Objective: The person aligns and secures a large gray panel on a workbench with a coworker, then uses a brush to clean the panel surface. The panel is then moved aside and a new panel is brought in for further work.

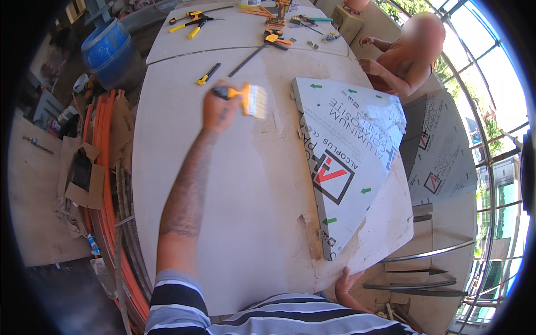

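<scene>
A flat paintbrush (255,102) with pale bristles and a yellow-and-black handle is gripped in my left hand (216,110), above the pale worktable (223,184). Its bristles point to the right. To the right of it lies a grey folded composite panel (352,145), its film printed and dotted with green arrows. My right hand (347,283) rests at the table's near right edge, below the panel's tip. Its thumb and a finger show apart, and the other fingers are partly hidden.
A utility knife (209,73), a bar clamp (257,53), yellow-handled pliers (195,26) and a drill (277,17) lie farther up. A co-worker (410,56) is beyond the panel. Orange pipes (103,167) and a blue barrel (113,51) stand left; more panels (446,151) lean right.
</scene>
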The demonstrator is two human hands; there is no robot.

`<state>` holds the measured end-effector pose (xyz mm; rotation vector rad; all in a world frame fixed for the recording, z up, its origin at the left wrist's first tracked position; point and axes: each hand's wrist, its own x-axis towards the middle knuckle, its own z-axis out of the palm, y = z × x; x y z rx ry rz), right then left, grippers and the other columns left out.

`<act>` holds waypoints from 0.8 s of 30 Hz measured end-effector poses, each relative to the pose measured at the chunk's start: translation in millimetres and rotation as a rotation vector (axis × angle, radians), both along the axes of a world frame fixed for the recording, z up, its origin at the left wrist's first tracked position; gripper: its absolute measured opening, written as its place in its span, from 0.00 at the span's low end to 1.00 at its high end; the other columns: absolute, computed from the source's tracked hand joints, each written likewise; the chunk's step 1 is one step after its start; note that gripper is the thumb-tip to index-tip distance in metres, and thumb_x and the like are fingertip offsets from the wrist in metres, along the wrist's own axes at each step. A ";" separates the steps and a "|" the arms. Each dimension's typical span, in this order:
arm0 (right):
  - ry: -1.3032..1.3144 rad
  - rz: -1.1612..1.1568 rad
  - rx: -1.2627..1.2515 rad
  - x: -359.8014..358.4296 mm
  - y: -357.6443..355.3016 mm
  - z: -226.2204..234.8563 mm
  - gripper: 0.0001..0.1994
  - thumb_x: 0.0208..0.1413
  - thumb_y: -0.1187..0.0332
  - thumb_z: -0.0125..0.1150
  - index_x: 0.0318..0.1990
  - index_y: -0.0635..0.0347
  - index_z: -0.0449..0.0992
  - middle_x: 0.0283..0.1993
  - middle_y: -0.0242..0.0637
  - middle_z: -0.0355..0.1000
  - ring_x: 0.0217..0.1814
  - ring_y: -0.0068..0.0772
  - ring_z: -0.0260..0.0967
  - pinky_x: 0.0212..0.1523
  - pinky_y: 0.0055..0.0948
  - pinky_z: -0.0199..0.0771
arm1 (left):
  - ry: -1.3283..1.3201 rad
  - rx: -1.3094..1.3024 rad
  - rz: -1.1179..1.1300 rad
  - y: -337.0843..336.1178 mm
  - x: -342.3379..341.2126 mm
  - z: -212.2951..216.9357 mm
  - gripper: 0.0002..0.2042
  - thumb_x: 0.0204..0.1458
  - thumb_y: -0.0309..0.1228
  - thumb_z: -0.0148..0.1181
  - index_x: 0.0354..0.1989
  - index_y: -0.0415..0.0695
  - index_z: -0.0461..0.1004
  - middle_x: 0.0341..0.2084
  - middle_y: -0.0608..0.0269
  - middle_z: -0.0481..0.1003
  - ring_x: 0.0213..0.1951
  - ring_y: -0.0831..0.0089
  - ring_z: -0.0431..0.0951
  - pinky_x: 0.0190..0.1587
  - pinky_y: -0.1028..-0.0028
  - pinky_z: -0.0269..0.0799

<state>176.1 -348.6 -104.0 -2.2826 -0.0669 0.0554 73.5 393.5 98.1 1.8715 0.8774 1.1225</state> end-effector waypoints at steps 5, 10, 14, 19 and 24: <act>0.051 -0.050 -0.071 6.1 3.1 -10.3 0.55 0.60 0.48 0.64 0.81 0.72 0.38 0.79 0.65 0.45 0.81 0.59 0.47 0.80 0.52 0.47 | 0.184 -0.146 -0.046 -41.9 142.6 -60.0 0.07 0.52 0.29 0.64 0.38 0.46 0.78 0.37 0.49 0.82 0.44 0.44 0.82 0.48 0.53 0.78; 0.043 0.001 -0.044 -7.4 -2.3 0.2 0.57 0.61 0.43 0.63 0.81 0.74 0.35 0.80 0.67 0.43 0.82 0.62 0.46 0.80 0.51 0.46 | 0.115 0.002 0.222 49.9 64.5 -93.6 0.08 0.56 0.33 0.67 0.37 0.44 0.76 0.33 0.51 0.82 0.39 0.48 0.83 0.41 0.54 0.78; 0.048 0.015 -0.041 -9.5 -0.4 0.2 0.57 0.61 0.40 0.61 0.81 0.74 0.36 0.81 0.67 0.41 0.83 0.61 0.43 0.81 0.52 0.43 | 0.480 0.139 0.589 164.0 -128.8 -77.3 0.13 0.55 0.33 0.67 0.47 0.44 0.77 0.41 0.49 0.83 0.44 0.48 0.84 0.45 0.54 0.79; 0.046 -0.029 -0.072 -9.3 -6.6 -8.6 0.57 0.62 0.41 0.61 0.81 0.74 0.36 0.82 0.66 0.41 0.84 0.61 0.41 0.82 0.53 0.40 | 1.165 0.128 0.791 177.0 -279.8 -15.0 0.21 0.53 0.29 0.64 0.58 0.47 0.79 0.49 0.49 0.83 0.51 0.47 0.84 0.51 0.51 0.81; 0.123 -0.034 -0.093 -6.0 -5.8 5.1 0.56 0.63 0.44 0.62 0.81 0.73 0.34 0.82 0.67 0.40 0.85 0.60 0.41 0.83 0.51 0.39 | 0.565 0.148 0.512 112.2 -175.1 -3.6 0.12 0.56 0.31 0.67 0.47 0.44 0.79 0.39 0.53 0.83 0.42 0.51 0.84 0.46 0.57 0.80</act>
